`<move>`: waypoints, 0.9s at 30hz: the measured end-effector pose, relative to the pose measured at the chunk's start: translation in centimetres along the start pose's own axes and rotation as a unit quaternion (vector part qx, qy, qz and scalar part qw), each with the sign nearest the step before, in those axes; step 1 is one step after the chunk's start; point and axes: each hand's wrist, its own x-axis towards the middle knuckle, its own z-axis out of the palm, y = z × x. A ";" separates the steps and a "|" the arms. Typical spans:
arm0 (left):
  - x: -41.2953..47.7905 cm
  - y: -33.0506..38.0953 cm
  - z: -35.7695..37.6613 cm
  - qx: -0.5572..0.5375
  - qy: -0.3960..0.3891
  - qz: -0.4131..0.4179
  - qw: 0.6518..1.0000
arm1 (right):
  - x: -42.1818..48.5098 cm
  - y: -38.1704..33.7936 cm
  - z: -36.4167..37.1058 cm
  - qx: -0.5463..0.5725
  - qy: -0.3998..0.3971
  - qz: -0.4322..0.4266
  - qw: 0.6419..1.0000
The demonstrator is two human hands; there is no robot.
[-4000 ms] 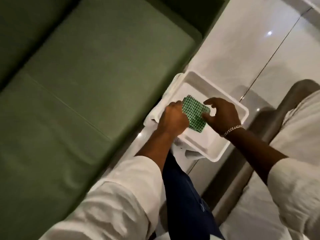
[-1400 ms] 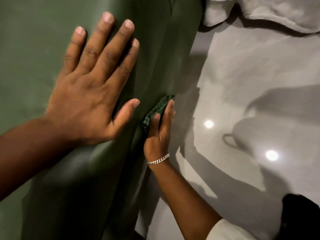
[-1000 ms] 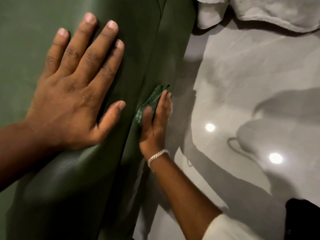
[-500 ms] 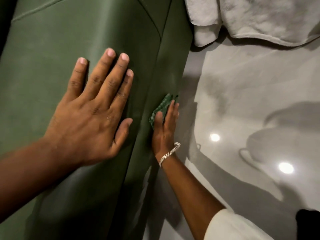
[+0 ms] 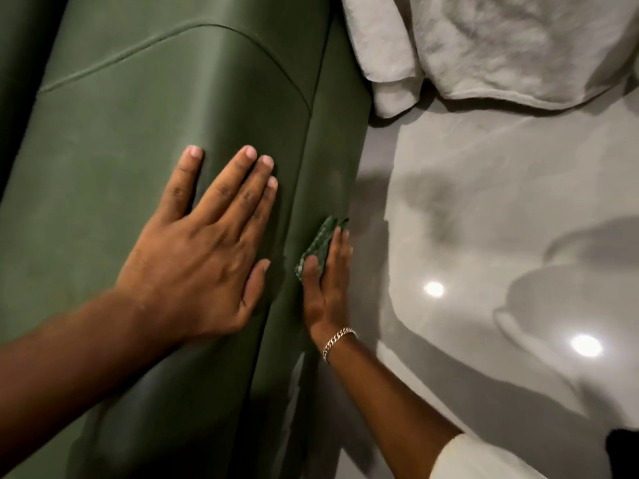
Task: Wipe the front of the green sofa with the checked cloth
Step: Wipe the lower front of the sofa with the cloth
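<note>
The green sofa (image 5: pixel 131 140) fills the left half of the head view, its seat cushion on top and its front panel dropping to the floor. My left hand (image 5: pixel 204 250) lies flat on the seat cushion, fingers spread, holding nothing. My right hand (image 5: pixel 326 281), with a chain bracelet at the wrist, presses the green-and-white checked cloth (image 5: pixel 320 242) flat against the sofa's front panel near the floor. Only the cloth's left edge and top show beyond my fingers.
A glossy grey floor (image 5: pixel 484 202) runs along the right, with bright light reflections and shadows. A crumpled white fabric (image 5: pixel 501 46) lies on the floor at the top right, touching the sofa's front corner. A dark object sits at the bottom right edge.
The view has shifted, showing more of the sofa seat and the white fabric. My right hand keeps the cloth on the front panel, sliding along it. My left hand stays flat on the cushion.
</note>
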 end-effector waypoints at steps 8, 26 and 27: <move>0.7 0.0 -0.1 0.022 -0.007 0.011 1.000 | 9.1 -3.3 -1.9 0.028 -0.002 -0.001 1.000; 2.8 0.6 -0.5 0.114 -0.051 0.034 0.992 | 2.1 -1.1 -0.5 0.016 -0.006 0.019 1.000; 2.7 0.7 -0.5 0.117 -0.050 0.034 0.991 | 3.0 -1.9 -0.8 0.016 -0.014 0.012 1.000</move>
